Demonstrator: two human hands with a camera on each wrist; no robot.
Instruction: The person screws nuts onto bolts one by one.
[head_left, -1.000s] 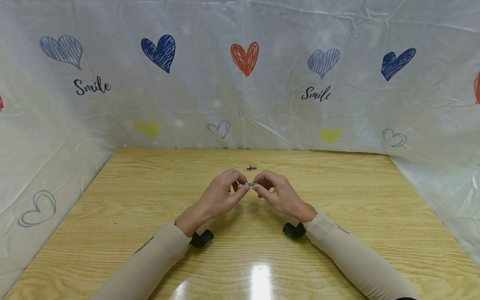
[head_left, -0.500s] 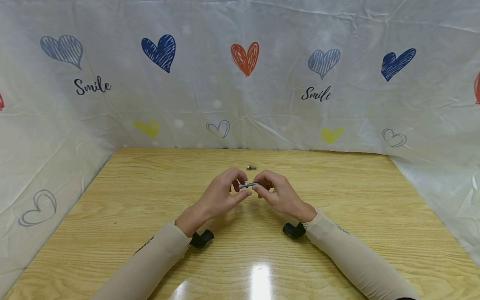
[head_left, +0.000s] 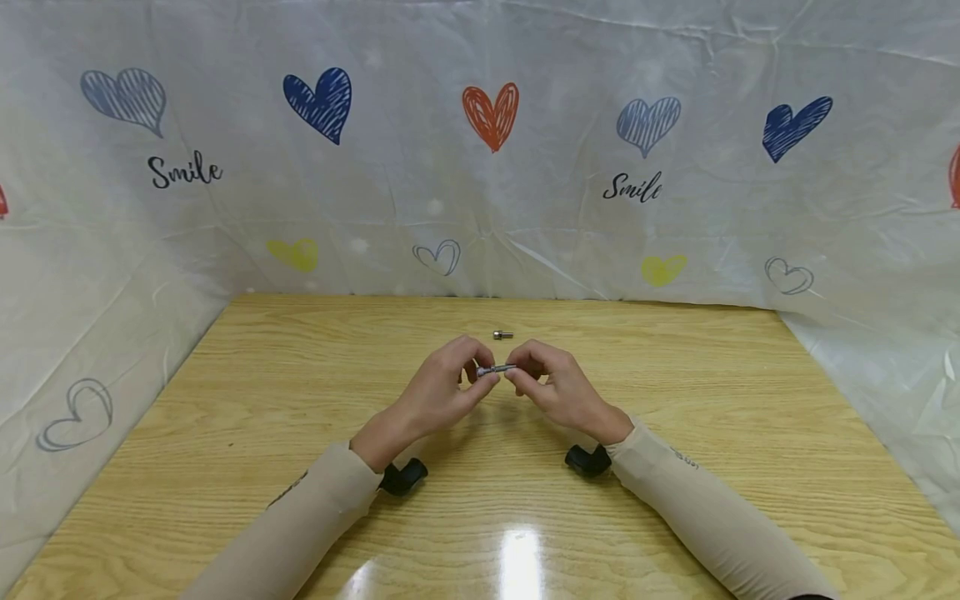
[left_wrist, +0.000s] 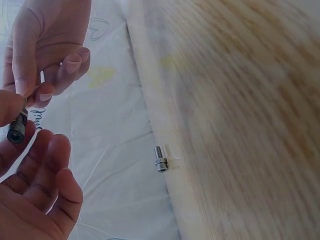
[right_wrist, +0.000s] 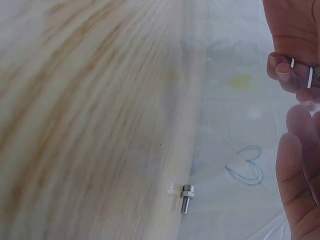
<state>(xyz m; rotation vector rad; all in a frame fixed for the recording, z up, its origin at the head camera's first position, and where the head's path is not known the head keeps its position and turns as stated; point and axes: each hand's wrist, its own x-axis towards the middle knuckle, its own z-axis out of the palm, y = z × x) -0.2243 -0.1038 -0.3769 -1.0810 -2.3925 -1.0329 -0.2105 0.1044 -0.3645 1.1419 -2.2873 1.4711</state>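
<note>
In the head view a socket-head bolt (head_left: 504, 367) with a nut (head_left: 492, 369) on its shank lies level between both hands, above the table. My right hand (head_left: 558, 387) pinches the threaded end between thumb and forefinger. My left hand (head_left: 447, 385) has its thumb and forefinger at the nut, with the bolt's head inside its curled fingers. The left wrist view looks onto the hex socket of the bolt head (left_wrist: 16, 134), partly covered by the left thumb. Beyond the hands a second bolt (head_left: 502, 335) with a nut on it lies on the table.
The wooden table (head_left: 675, 375) reaches back to a pale cloth (head_left: 555, 200) printed with hearts and "Smile". Black wrist devices (head_left: 405, 477) show beneath both forearms. The second bolt lies near the table's back part, just past the fingers.
The left thumb drops away from the bolt half a second ago, showing head and nut, and is now back up against the nut. The right hand keeps its place.
</note>
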